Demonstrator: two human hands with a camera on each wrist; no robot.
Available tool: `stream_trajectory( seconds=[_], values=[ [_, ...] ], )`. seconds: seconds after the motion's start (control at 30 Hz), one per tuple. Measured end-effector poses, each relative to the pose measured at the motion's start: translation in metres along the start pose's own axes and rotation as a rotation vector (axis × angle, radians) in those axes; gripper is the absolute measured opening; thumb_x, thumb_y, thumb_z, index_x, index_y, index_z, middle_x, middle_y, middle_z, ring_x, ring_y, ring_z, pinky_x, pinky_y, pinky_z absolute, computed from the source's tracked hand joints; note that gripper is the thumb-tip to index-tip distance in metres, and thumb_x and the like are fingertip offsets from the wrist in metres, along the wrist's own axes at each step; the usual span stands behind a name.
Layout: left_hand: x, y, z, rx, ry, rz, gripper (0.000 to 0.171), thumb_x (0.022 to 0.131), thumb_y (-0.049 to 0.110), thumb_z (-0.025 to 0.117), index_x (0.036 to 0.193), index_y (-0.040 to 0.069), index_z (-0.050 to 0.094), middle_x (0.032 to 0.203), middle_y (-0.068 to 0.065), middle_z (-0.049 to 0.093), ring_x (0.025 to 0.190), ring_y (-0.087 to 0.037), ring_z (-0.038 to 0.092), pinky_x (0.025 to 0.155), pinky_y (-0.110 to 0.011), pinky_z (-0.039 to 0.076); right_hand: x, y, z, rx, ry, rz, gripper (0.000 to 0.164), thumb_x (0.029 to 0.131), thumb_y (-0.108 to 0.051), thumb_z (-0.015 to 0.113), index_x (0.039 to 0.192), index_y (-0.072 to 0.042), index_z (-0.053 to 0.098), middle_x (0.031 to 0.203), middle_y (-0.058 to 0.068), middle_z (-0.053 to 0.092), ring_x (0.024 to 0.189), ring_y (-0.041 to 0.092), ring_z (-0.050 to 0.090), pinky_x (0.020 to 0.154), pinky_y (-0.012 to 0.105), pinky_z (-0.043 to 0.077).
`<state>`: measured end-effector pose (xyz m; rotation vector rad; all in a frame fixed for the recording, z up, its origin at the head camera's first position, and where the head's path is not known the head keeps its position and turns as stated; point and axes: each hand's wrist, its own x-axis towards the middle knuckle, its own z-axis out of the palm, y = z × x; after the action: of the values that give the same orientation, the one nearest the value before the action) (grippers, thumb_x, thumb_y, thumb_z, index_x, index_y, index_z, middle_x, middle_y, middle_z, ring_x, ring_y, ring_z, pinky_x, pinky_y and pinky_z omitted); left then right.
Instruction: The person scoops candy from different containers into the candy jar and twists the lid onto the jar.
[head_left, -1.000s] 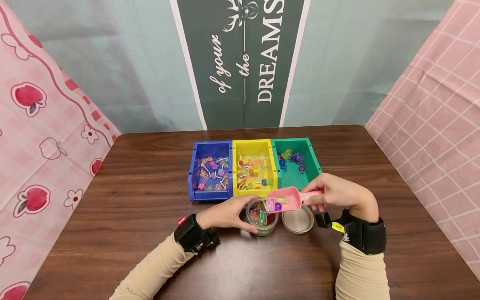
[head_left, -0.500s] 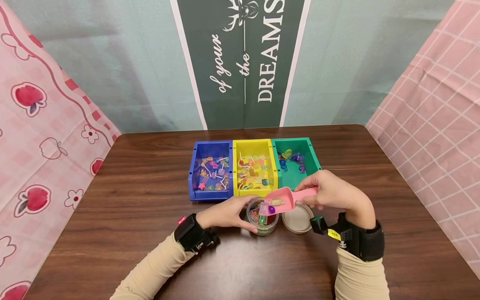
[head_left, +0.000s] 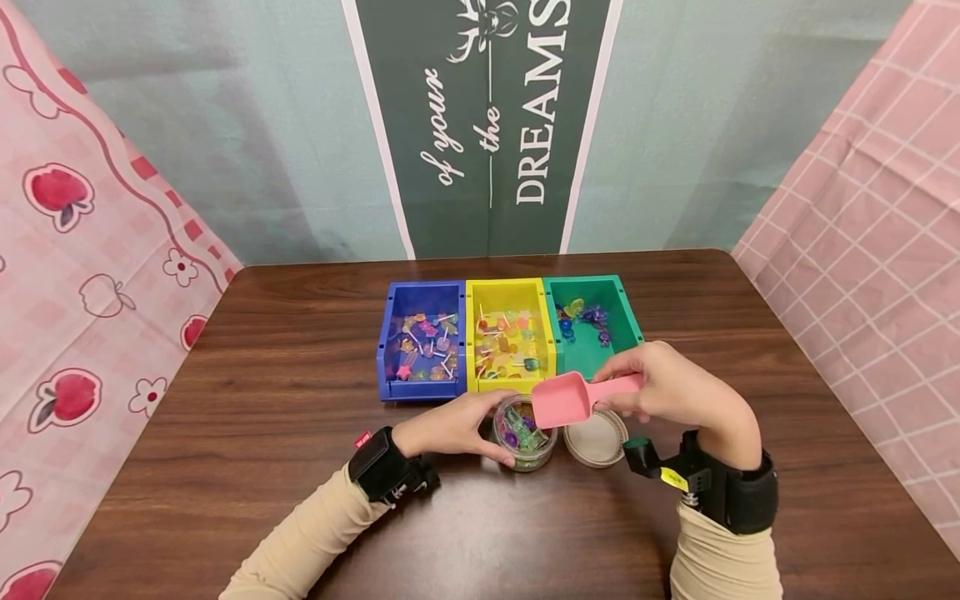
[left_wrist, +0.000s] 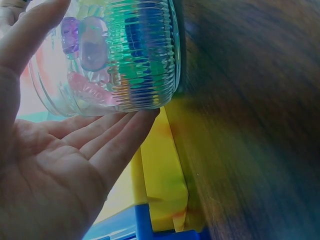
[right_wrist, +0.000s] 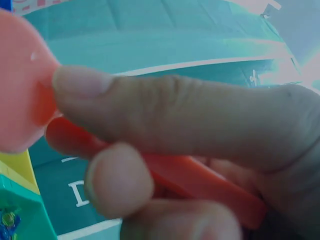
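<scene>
My left hand (head_left: pixel 465 427) holds a clear ribbed jar (left_wrist: pixel 120 55) from its left side, thumb on one side and fingers on the other. Colourful translucent trinkets (head_left: pixel 519 433), purple and green among them, fill the jar up near its rim. In my right hand (head_left: pixel 652 383) is the handle of a pink scoop (head_left: pixel 562 400), pinched between thumb and fingers. The scoop's bowl is bare and tilts over the jar's upper right rim. Seen from the right wrist, the thumb (right_wrist: pixel 85 82) presses near where handle and bowl join. Right beside the jar lies a pale round lid (head_left: pixel 596 439).
Behind the jar stand three joined bins: a blue bin (head_left: pixel 422 390) and a yellow bin (head_left: pixel 504 292) with lollipop-like trinkets, and a green bin (head_left: pixel 592 360) with several purple, blue and yellow pieces. They stand on a dark wooden table (head_left: pixel 300 350) with cloth hangings around it.
The scoop has tipped left over the jar, and the purple and pale pieces in it have dropped into the jar. My left hand stays in place on the jar.
</scene>
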<state>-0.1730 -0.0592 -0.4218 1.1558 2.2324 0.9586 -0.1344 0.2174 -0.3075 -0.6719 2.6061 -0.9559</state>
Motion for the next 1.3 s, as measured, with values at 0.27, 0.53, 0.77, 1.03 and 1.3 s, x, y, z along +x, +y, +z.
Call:
stream_trajectory(
  seconds=[0.27, 0.53, 0.77, 1.03, 1.3],
  values=[
    [0.000, 0.000, 0.000, -0.027, -0.008, -0.001, 0.081, 0.076, 0.036, 0.074, 0.142, 0.006, 0.036, 0.134, -0.007, 0.052, 0.114, -0.010, 0.050, 0.100, -0.034, 0.046, 0.004, 0.000, 0.004, 0.058, -0.049, -0.061, 0.021, 0.078, -0.021, 0.074, 0.090, -0.005, 0.072, 0.067, 0.003, 0.064, 0.043, 0.011, 0.052, 0.046, 0.024, 0.049],
    [-0.002, 0.002, -0.001, -0.033, -0.006, -0.010, 0.082, 0.077, 0.037, 0.073, 0.142, 0.006, 0.036, 0.136, -0.009, 0.051, 0.116, -0.010, 0.048, 0.103, -0.035, 0.044, -0.006, 0.004, -0.002, 0.029, 0.001, -0.013, 0.012, 0.079, -0.016, 0.072, 0.087, -0.008, 0.071, 0.059, 0.002, 0.060, 0.043, 0.011, 0.053, 0.045, 0.024, 0.047],
    [-0.001, 0.002, 0.000, -0.041, -0.005, -0.012, 0.081, 0.075, 0.039, 0.074, 0.140, 0.007, 0.039, 0.131, -0.006, 0.054, 0.115, -0.009, 0.049, 0.103, -0.035, 0.044, -0.017, 0.014, -0.010, 0.037, 0.102, -0.004, 0.016, 0.079, -0.022, 0.073, 0.083, -0.006, 0.071, 0.059, 0.003, 0.060, 0.046, 0.009, 0.053, 0.045, 0.027, 0.050],
    [-0.002, 0.003, 0.000, -0.026, -0.006, -0.021, 0.083, 0.075, 0.040, 0.074, 0.141, 0.006, 0.038, 0.134, -0.007, 0.053, 0.117, -0.010, 0.048, 0.104, -0.036, 0.043, -0.022, 0.024, -0.018, -0.038, 0.222, 0.136, 0.014, 0.080, -0.016, 0.072, 0.085, -0.003, 0.070, 0.060, 0.003, 0.065, 0.049, 0.010, 0.055, 0.047, 0.027, 0.048],
    [-0.002, 0.004, 0.000, -0.020, -0.004, -0.019, 0.083, 0.075, 0.041, 0.074, 0.141, 0.005, 0.038, 0.133, -0.008, 0.053, 0.116, -0.010, 0.049, 0.103, -0.035, 0.044, -0.021, 0.028, -0.020, -0.074, 0.274, 0.209, 0.024, 0.080, -0.017, 0.072, 0.093, 0.003, 0.069, 0.056, 0.005, 0.062, 0.049, 0.014, 0.055, 0.047, 0.028, 0.042]
  ],
)
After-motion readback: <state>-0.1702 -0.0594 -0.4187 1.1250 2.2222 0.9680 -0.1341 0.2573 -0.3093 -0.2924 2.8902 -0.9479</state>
